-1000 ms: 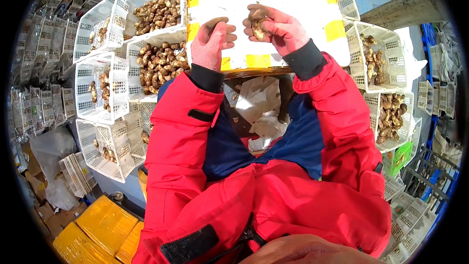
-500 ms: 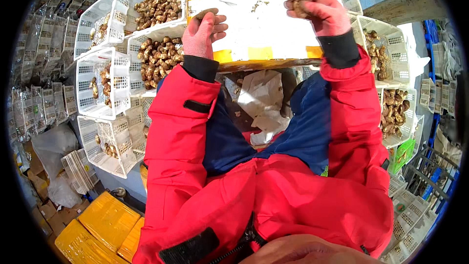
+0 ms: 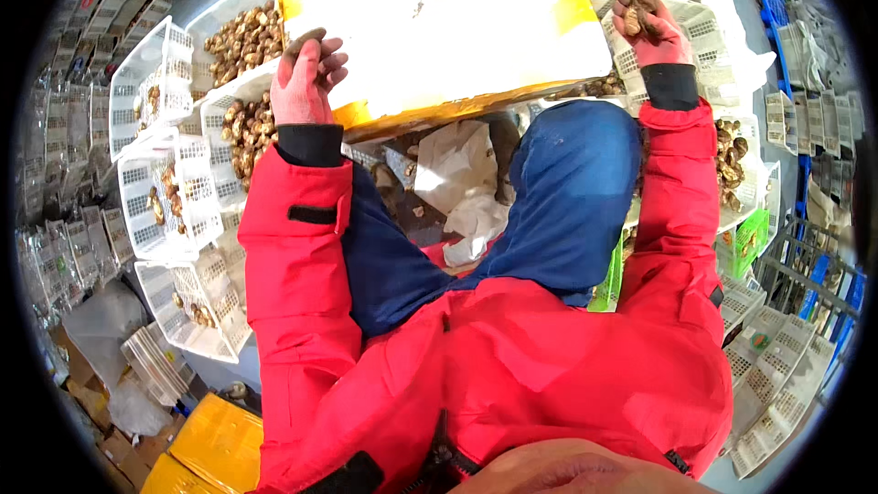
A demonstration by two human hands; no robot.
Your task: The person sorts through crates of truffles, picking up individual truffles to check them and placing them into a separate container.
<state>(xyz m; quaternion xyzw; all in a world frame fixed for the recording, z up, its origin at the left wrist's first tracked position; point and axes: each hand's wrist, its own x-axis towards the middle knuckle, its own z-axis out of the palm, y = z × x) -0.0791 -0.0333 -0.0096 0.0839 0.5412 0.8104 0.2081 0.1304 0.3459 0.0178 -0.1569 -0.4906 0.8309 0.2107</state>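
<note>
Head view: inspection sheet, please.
Surface: white box with yellow tape, dark specks on top.
Job's things: brown mushroom-like pieces in white baskets either side; one held piece.
Clutter: crumpled white sheet between the legs.
Hands: right hand gloved, fingers around the held piece; left hand gloved, at the box's left edge, fingers parted, nothing clearly seen in it.
Cables: nothing seen.
Surroundings: yellow-wrapped packages lower left, green basket right.
</note>
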